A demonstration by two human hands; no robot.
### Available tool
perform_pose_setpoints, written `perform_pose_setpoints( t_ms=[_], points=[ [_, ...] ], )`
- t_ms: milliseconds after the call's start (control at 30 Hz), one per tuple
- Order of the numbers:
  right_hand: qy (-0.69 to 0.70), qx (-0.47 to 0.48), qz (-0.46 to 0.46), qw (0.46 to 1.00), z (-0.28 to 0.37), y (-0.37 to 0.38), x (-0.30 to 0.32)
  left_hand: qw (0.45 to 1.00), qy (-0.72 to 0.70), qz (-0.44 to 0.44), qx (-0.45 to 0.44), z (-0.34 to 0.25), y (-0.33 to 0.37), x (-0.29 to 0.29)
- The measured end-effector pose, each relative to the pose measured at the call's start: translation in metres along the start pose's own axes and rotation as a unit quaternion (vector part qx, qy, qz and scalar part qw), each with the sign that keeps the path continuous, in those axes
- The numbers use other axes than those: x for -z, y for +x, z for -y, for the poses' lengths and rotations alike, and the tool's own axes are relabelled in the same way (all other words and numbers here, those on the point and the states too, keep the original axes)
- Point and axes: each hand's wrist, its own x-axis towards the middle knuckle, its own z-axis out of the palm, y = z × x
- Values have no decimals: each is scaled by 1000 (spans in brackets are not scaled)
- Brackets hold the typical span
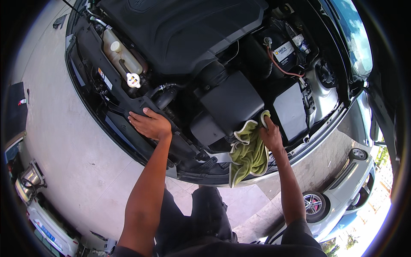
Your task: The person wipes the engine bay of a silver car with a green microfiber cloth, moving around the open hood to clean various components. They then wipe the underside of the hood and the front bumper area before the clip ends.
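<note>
My right hand (271, 135) grips a green microfibre cloth (248, 156) with a pale edge, over the front corner of the engine bay. The cloth hangs down across the car's edge, and its upper end is bunched by my fingers. Just beyond it sits a black box-shaped housing (232, 103), and a black lidded box (290, 110) stands to the right. My left hand (150, 124) lies flat on the black plastic front panel (128, 96), fingers stretched out, holding nothing.
A large black engine cover (180, 30) fills the top. A whitish coolant tank (122, 55) and a round cap (133, 80) lie beyond my left hand. At the right are a battery (284, 53) and a red cable (280, 67). A white car (342, 192) stands at lower right.
</note>
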Motion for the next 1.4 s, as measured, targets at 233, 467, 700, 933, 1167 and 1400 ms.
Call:
perform_pose_setpoints(
  t_ms=[233,467,700,933,1167,1400],
  points=[
    [-93,36,-54,993,14,-26,-8,1000,0,-3,-1,1,-1,-2],
    [-316,83,-57,943,31,-30,-4,1000,8,11,16,-3,1,-1],
    [-353,90,-35,931,26,-29,-6,1000,-8,-5,-5,-1,0,-2],
    [-381,-12,71,922,40,-18,-8,1000,-4,6,7,1,-1,-3],
    [-80,-83,143,983,34,6,12,1000,1,-4,4,-3,0,-1],
    [550,-252,190,773,-4,4,27,1000,-3,-17,-10,0,-1,-4]
  ],
)
